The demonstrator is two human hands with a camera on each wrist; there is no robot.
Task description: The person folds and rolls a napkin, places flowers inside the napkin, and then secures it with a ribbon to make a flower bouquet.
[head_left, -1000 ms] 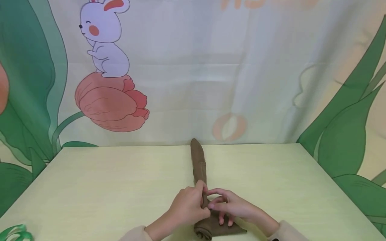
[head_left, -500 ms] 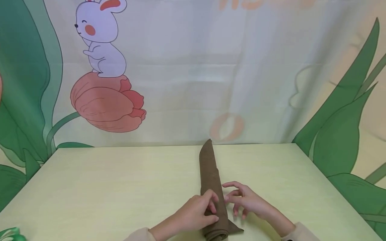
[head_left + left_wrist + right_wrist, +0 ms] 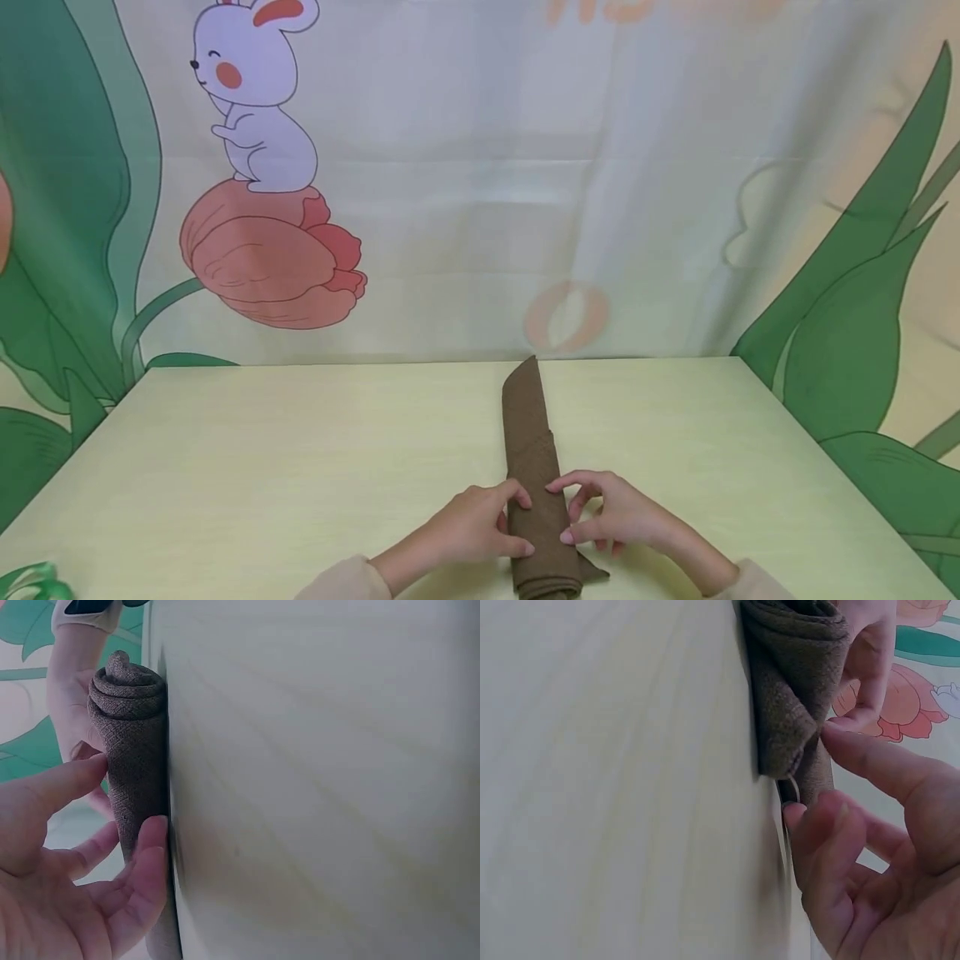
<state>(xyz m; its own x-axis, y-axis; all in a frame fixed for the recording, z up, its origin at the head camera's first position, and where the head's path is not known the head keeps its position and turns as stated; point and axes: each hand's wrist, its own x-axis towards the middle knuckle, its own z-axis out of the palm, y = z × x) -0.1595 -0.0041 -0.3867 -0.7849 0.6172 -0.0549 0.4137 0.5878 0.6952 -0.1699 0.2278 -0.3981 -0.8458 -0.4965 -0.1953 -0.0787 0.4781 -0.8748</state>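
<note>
A brown cloth (image 3: pixel 531 454), rolled into a long tube, lies lengthwise on the table, its coiled end toward me. My left hand (image 3: pixel 476 527) holds the roll's left side, thumb and curled fingers against it. On the other side, my right hand (image 3: pixel 618 512) has its thumb and bent index finger on the roll. A loose pointed corner of cloth (image 3: pixel 592 568) sticks out at the near right. The left wrist view shows spiral layers at the end of the roll (image 3: pixel 129 697). In the right wrist view, a folded flap (image 3: pixel 784 742) hangs beside my fingers.
A pale yellow table (image 3: pixel 300 450) spreads to both sides of the roll. Green ribbon loops (image 3: pixel 37 582) lie at its near left corner. Behind the far edge hangs a curtain (image 3: pixel 450 208) printed with a rabbit, tulips and leaves.
The cloth roll has turned flatter and shifted right, showing its broad face. My right hand left its near part, then came back against its right side. The left hand stays on it.
</note>
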